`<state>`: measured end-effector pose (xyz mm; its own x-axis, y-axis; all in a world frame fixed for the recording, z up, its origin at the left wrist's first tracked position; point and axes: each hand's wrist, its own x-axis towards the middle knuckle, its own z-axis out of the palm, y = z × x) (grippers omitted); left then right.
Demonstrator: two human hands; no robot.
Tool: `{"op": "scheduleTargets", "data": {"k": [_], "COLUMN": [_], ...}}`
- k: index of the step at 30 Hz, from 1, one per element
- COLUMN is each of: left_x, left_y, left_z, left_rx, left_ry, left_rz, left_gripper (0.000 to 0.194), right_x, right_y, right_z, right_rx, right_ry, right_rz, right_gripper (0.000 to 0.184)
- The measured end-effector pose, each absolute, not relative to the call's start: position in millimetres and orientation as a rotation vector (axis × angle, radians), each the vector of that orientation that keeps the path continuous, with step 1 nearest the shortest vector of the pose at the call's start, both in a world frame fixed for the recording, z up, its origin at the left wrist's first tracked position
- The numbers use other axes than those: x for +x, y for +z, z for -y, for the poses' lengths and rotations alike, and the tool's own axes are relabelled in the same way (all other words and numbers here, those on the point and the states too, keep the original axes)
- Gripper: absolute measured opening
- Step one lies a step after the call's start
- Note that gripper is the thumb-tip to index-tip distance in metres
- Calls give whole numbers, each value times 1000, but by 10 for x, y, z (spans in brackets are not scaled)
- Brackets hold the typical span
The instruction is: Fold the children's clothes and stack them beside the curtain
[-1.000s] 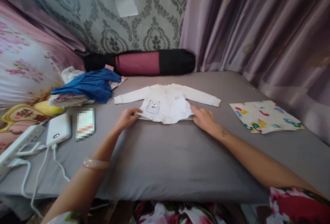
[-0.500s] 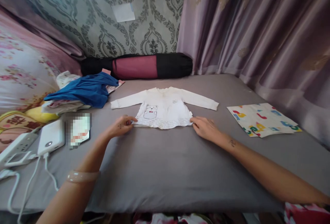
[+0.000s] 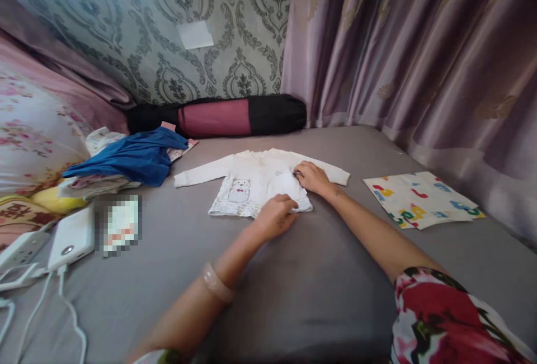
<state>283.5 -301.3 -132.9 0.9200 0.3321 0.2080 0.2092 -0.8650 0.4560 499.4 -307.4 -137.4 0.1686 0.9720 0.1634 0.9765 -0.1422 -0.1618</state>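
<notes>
A small white long-sleeved baby shirt (image 3: 262,176) lies flat on the grey sheet, sleeves spread to both sides. It has a bear print at the lower left and small lettering along the hem. My right hand (image 3: 314,178) is at the shirt's right side just below the sleeve, its fingers closed in a pinch on the fabric. Over the right part of the hem hangs my left hand (image 3: 277,217), slightly blurred, its fingers loosely bent and a little apart; it covers part of the hem and seems to hold nothing.
A folded cloth with colourful prints (image 3: 423,199) lies on the right. At left are a blue garment (image 3: 126,154) on a clothes pile, a blurred-out phone (image 3: 121,227), a white power bank (image 3: 72,238) with cables and a power strip (image 3: 23,252). A black-and-red long bag (image 3: 213,118) rests by the wall.
My left hand has let go of the hem's left corner and crossed to its right part. My right hand has moved from the right hem corner up to below the sleeve.
</notes>
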Motion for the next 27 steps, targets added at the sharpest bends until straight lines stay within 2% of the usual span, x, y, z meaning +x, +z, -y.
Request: {"op": "scheduleTargets", "data": {"k": [9, 17, 21, 27], "left_x": [3102, 3115, 3110, 3121], "left_y": [-1570, -1668, -1657, -1601], "left_z": [3260, 3250, 3273, 3311], "left_rx": [2722, 2710, 2763, 2832], "left_ry": [458, 535, 476, 369], "left_rz": [-540, -523, -517, -574], "left_gripper": [17, 22, 27, 25], "right_x": [5121, 5264, 5265, 5186], "right_y": [-1424, -1377, -1412, -1330], "right_z": [2913, 2865, 2855, 2827], "right_rx": [-2128, -2055, -2101, -2264], "right_ry": [-258, -472, -423, -165], "right_rz": [2232, 2407, 2338, 2136], "right_gripper": [30, 26, 27, 28]}}
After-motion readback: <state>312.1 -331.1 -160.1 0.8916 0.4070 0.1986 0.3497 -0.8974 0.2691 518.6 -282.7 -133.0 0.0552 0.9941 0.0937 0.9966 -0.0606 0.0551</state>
